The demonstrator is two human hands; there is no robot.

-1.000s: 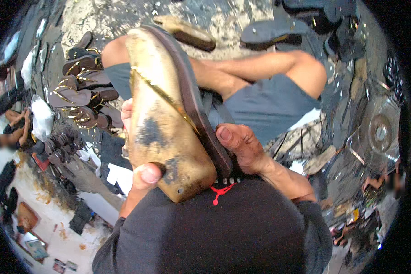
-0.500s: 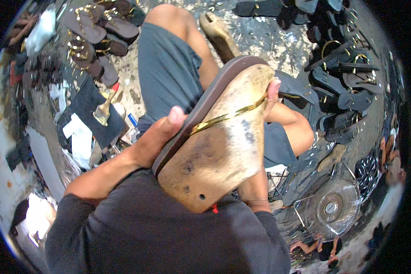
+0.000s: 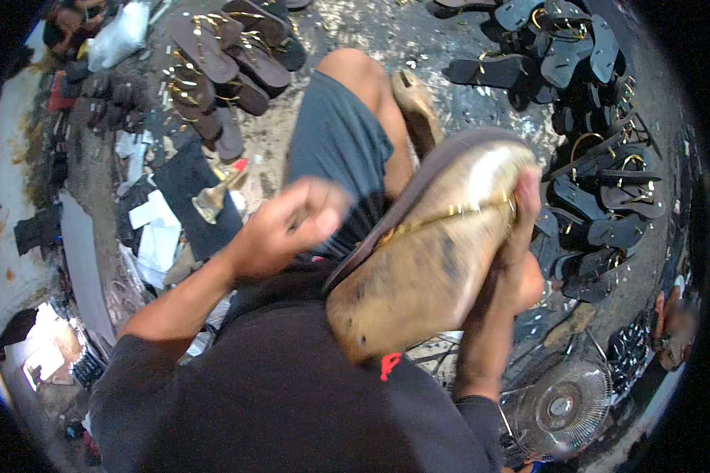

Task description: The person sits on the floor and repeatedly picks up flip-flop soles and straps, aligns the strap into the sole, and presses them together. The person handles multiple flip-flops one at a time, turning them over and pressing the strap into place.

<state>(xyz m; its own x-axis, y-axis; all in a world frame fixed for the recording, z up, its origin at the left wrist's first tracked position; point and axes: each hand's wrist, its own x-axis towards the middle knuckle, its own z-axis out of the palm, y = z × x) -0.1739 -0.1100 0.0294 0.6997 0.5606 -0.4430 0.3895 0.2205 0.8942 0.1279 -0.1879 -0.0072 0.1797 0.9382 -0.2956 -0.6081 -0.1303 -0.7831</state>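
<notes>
A yellowish, stained shoe last [image 3: 426, 292] sits tilted in front of my chest, with a small dark hole near its heel end. Against its underside lies a dark brown sandal sole [image 3: 442, 162], and the sandal's thin gold strap [image 3: 450, 211] runs across the last. My right hand [image 3: 527, 197] grips the last and sandal at the strap's right end, its thumb showing and its other fingers hidden behind. My left hand [image 3: 304, 217] is apart from the sandal, just left of it. Its fingers look curled but are smeared by motion, so I cannot make out whether anything is in them.
Brown sandals with gold straps [image 3: 205, 47] lie piled at the far left, black ones [image 3: 568, 197] along the right. A brush [image 3: 217, 193] rests on black sheet material at the left. Another last [image 3: 418, 110] stands beyond my knee; a fan [image 3: 562, 406] is at the lower right.
My left hand has let go of the sole's edge and moved a little away to its left. The last and sandal, still in my right hand, appear farther right and lower as the view shifted.
</notes>
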